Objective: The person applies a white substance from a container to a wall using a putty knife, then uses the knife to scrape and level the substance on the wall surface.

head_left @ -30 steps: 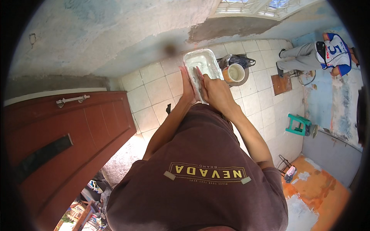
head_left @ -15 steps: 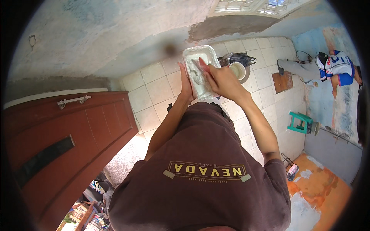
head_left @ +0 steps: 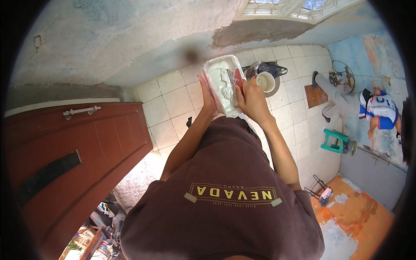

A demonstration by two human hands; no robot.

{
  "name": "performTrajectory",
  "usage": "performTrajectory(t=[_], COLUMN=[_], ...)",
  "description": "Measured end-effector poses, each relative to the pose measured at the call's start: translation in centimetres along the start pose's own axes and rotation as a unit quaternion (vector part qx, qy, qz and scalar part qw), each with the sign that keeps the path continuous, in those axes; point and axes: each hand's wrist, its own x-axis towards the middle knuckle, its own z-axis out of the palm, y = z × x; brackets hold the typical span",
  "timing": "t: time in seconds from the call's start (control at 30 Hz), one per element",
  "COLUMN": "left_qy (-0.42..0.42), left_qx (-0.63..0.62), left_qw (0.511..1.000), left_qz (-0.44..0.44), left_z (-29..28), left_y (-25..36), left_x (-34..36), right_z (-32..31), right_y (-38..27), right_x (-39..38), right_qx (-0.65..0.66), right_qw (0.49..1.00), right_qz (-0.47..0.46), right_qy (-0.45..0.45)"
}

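My left hand is closed around the left side of a white rectangular tray, held in front of my waist. Thick whitish putty lies inside, heaped in a ridge along the middle. In my right hand is a red putty knife, gripped over the tray's right side. Its blade end is against the putty and only partly visible. Just beyond my right hand, a white bucket holding pale liquid stands low down.
A black plastic bag lies behind the bucket on the tiled floor. A brown door stands at left, a patchy wall ahead. At right are a green stool and another person by the wall.
My right hand has shifted the putty knife toward the tray's right side, turning its handle more upright. The tray has moved slightly. The other person at right has changed stance, with the legs farther apart.
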Motion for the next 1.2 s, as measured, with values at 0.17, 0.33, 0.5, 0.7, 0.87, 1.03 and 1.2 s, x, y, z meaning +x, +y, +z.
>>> performTrajectory(t=[0.17,0.33,0.5,0.7,0.87,1.03,1.2], left_qy=[0.01,0.008,0.016,0.007,0.049,0.003,0.0], left_qx=[0.035,0.048,-0.002,-0.02,-0.031,-0.061,-0.035], left_qw=[0.999,0.997,0.998,0.997,0.998,0.998,0.999], left_qz=[0.03,0.052,0.058,0.072,0.001,0.013,0.032], left_z=[-0.1,-1.1,-0.7,0.1,-0.7,-0.6,-0.2], left_y=[-0.8,-1.2,-1.6,-0.2,0.0,0.4,0.4], left_x=[0.1,0.1,-0.1,-0.4,-0.4,-1.0,-1.3], right_z=[1.9,2.0,3.0,-1.4,-4.0,-4.4,-0.4], right_y=[0.2,-0.4,-1.2,-2.8,-4.4,-3.8,-0.9], right_x=[-0.5,-0.5,-0.8,0.3,0.4,0.9,0.8], right_qx=[0.001,0.084,0.089,-0.015,-0.058,-0.105,-0.062], right_qw=[0.998,0.99,0.985,1.0,0.994,0.992,0.997], right_qz=[-0.021,0.105,0.117,-0.009,-0.078,-0.069,-0.047], right_qy=[0.067,0.052,0.088,0.0,-0.054,-0.018,-0.011])
